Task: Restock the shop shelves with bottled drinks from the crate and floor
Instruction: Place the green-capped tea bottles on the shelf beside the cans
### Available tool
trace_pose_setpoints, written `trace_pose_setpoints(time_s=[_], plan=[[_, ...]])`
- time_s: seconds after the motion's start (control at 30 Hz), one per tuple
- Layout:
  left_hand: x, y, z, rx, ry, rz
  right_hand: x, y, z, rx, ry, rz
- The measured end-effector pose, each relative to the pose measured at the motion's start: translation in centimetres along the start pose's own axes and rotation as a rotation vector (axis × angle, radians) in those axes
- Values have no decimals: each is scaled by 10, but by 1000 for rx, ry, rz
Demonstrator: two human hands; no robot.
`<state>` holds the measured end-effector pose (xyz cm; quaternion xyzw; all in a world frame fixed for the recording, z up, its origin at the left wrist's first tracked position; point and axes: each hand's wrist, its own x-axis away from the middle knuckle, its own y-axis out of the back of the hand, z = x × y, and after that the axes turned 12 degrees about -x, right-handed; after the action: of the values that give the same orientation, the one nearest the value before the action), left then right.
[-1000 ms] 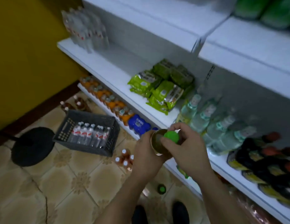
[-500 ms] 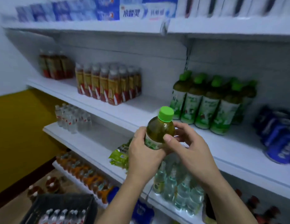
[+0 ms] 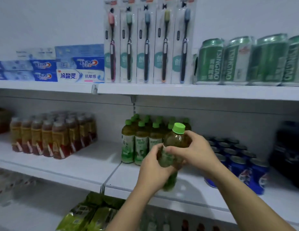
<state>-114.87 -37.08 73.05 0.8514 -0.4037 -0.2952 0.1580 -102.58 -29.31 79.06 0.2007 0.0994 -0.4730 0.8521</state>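
Raised since a moment ago, the green-capped tea bottle (image 3: 176, 147) now sits upright just above the white middle shelf (image 3: 88, 164), in front of matching bottles (image 3: 140, 144), probably so it can join its own kind. The left hand (image 3: 152, 170) wraps its lower body; the right hand (image 3: 195, 152) curls round its shoulder. Blue cans (image 3: 237, 164) stand right, wrapped red drinks (image 3: 50, 135) left.

Blue toothpaste boxes (image 3: 86, 63): "Crest", printed upside down, on three. White toothpaste box (image 3: 80, 76) beneath: "冷酸灵", "抗敏感". Toothbrush packs (image 3: 146, 47): one character in a teal disc, possibly "创". Green cans (image 3: 210, 64): "TSINGTAO", running vertically. Shelved green-capped bottles (image 3: 128, 147): "茶" on the leftmost label. Held bottle (image 3: 177, 142): label blurred, unread.
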Motion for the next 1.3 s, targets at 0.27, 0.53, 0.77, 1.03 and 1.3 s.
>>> trace_pose_setpoints(time_s=[0.27, 0.53, 0.77, 1.03, 1.3], plan=[[-51, -54, -22, -139, -25, 39, -83, 75, -24, 278, -95, 21], [-79, -88, -15, -128, -12, 2, -175, 91, -97, 174, -217, 78], [-90, -94, 14, -182, 64, 1, -211, 72, -149, 45, -265, 37], [-94, -112, 35, -135, 146, -54, -226, 51, -166, 149, -181, -18], [-80, -109, 38, -91, 168, -77, -181, 53, -119, 186, -33, -179]])
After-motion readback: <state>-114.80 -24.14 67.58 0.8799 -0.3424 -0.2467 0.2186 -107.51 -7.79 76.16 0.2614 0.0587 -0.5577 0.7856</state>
